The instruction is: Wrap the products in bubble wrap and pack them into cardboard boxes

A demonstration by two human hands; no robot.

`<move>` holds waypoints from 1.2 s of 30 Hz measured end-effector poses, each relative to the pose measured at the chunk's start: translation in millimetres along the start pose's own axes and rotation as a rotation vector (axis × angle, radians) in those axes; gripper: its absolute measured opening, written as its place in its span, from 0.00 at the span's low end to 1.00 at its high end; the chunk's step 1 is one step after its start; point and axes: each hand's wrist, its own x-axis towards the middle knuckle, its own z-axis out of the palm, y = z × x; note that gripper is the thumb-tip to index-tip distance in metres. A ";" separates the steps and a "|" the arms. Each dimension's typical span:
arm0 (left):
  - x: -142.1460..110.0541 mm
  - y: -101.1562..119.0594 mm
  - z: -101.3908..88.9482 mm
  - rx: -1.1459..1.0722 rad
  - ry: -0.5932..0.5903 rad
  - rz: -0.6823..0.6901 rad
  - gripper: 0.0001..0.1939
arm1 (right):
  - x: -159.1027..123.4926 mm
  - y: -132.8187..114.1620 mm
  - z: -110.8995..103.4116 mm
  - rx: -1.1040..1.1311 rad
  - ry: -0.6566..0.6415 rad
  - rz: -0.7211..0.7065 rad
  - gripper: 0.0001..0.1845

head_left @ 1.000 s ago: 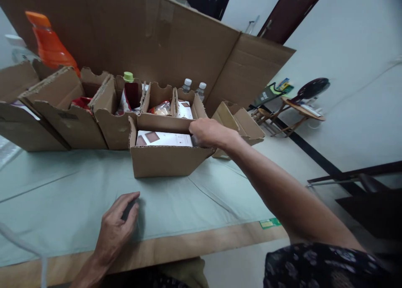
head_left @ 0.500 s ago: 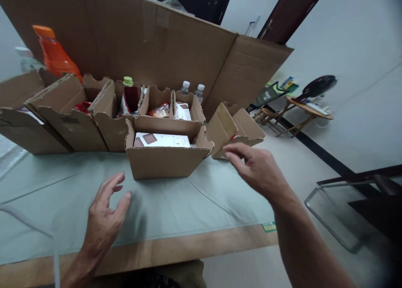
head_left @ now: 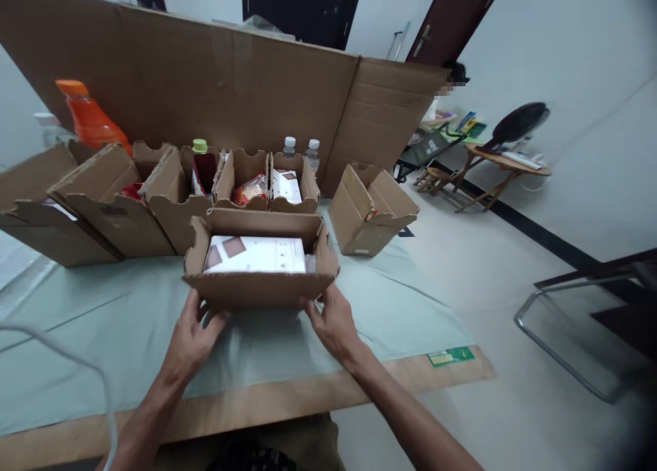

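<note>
In front of me is an open cardboard box (head_left: 256, 291), tilted a little toward me. Inside lies a white carton (head_left: 256, 255) with brown squares printed on it. My left hand (head_left: 194, 335) grips the box's lower left corner, thumb on the front face and fingers round the side. At the lower right corner my right hand (head_left: 332, 322) grips in the same way. Some fingertips of both hands are hidden behind the cardboard. Just behind stands a narrower box (head_left: 293, 202) with another white carton, beside a box (head_left: 240, 204) with a packaged snack.
More open cardboard boxes (head_left: 102, 214) line the left. A separate box (head_left: 359, 218) stands at the right. Bottles, one an orange bottle (head_left: 95, 118), stand behind the row against a cardboard panel (head_left: 230, 81). A white cable (head_left: 61, 354) crosses the left front. A person (head_left: 444, 91) is beyond.
Both hands have come in to the front box and taken hold of its lower corners. The box has moved slightly left and toward me, tilting. A person has come into view behind the panel.
</note>
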 end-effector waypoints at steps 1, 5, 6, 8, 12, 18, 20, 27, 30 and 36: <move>-15.7 -5.9 -9.5 0.001 0.003 -0.026 0.31 | -17.6 -5.0 0.0 -0.010 0.022 -0.043 0.18; -58.3 -10.9 -49.6 0.019 0.116 -0.124 0.34 | -48.0 -33.6 8.2 -0.010 0.026 -0.179 0.25; -58.9 -5.0 -54.4 0.036 0.148 -0.131 0.35 | -42.6 -39.5 10.5 0.009 0.013 -0.198 0.25; -48.9 12.8 -51.9 0.073 0.193 -0.104 0.36 | -22.9 -45.1 10.2 0.072 0.001 -0.195 0.22; -23.6 44.0 -15.7 0.067 0.083 0.070 0.32 | -0.3 -35.8 -17.0 0.146 0.082 -0.055 0.10; -64.0 28.8 -16.3 0.144 0.004 -0.002 0.24 | -63.2 -37.9 -42.6 -0.016 0.156 -0.067 0.05; -72.1 20.4 -29.5 0.168 0.052 -0.053 0.26 | -75.0 -44.8 -31.0 0.010 0.124 -0.082 0.06; -43.5 25.1 5.7 0.145 -0.057 -0.023 0.23 | -77.0 -13.3 -37.2 0.075 0.164 0.036 0.08; -34.0 24.8 36.1 0.127 -0.180 -0.006 0.22 | -89.9 23.9 -64.2 0.106 0.138 0.140 0.18; -25.4 18.9 67.7 0.130 -0.275 0.035 0.24 | -79.3 90.6 -94.2 0.355 -0.056 0.206 0.43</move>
